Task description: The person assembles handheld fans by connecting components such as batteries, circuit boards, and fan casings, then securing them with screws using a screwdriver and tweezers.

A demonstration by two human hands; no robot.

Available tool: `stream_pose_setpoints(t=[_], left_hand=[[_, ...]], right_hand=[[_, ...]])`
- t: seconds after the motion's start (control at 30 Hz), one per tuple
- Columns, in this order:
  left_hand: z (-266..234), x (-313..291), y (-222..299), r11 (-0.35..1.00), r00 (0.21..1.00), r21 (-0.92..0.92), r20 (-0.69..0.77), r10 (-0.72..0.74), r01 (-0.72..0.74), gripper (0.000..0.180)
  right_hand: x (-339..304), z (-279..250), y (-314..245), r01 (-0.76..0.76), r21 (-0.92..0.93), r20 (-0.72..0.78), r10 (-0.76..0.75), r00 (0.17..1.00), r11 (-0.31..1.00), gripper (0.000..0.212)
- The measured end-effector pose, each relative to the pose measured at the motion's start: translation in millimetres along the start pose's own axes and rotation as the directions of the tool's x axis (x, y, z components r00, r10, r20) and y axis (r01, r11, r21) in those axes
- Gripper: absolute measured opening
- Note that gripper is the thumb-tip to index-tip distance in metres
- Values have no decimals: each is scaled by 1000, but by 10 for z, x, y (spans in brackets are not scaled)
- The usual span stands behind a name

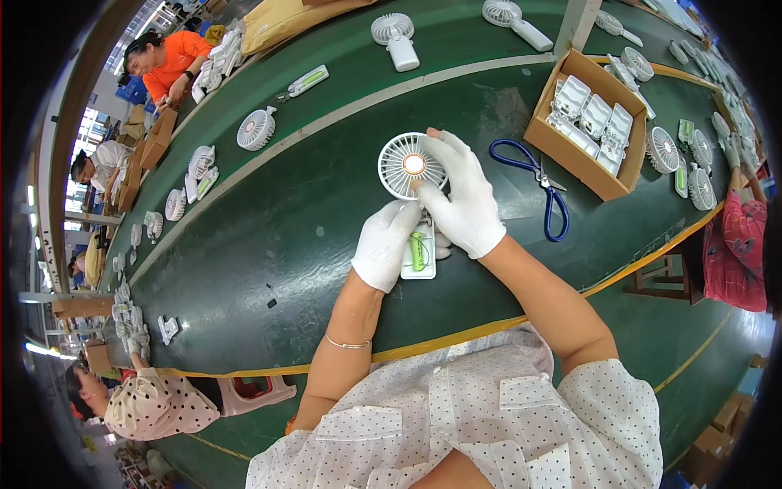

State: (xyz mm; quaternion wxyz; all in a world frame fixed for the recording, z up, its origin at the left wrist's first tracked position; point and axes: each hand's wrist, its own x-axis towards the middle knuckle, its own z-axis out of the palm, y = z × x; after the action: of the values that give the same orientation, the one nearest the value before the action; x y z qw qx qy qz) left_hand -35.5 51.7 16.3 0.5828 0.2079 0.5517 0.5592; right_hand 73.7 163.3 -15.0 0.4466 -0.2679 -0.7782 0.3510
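A small white handheld fan [397, 163] is between my gloved hands, its round grille away from me and an orange ring at the centre. Its handle points toward me, with the inside exposed, and a green battery cell [418, 253] lies in it beside thin wires. My right hand [466, 200] curls round the right side of the grille, thumb on its lower edge. My left hand [384, 244] pinches at the neck, where the grille meets the handle. What its fingertips hold there is too small to make out.
Blue-handled cutters [556, 196] lie right of my hands. Beyond them stands a cardboard box [577, 167] of white casings. More fans [257, 129] sit along the green belt behind a pale divider. A small white part [168, 329] lies at left. Co-workers sit around the table.
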Motion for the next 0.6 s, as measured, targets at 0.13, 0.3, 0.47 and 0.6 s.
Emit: stream_pose_setpoints(t=[0.13, 0.3, 0.47, 0.6], left_hand=[[-181, 171, -163, 986, 980, -50, -130, 153, -161, 38], [-265, 240, -212, 769, 970, -597, -67, 233, -226, 35], [-38, 242, -337, 855, 936, -382, -159, 314, -352, 35], [-139, 169, -204, 787, 961, -552, -169, 217, -275, 35]], right_hand=[[26, 31, -175, -295, 282, 155, 260, 953, 913, 68], [-60, 109, -182, 58, -21, 180, -53, 982, 998, 79], [-70, 27, -223, 33, -161, 267, 12, 964, 986, 76], [-85, 165, -237, 43, -24, 265, -35, 964, 999, 66]])
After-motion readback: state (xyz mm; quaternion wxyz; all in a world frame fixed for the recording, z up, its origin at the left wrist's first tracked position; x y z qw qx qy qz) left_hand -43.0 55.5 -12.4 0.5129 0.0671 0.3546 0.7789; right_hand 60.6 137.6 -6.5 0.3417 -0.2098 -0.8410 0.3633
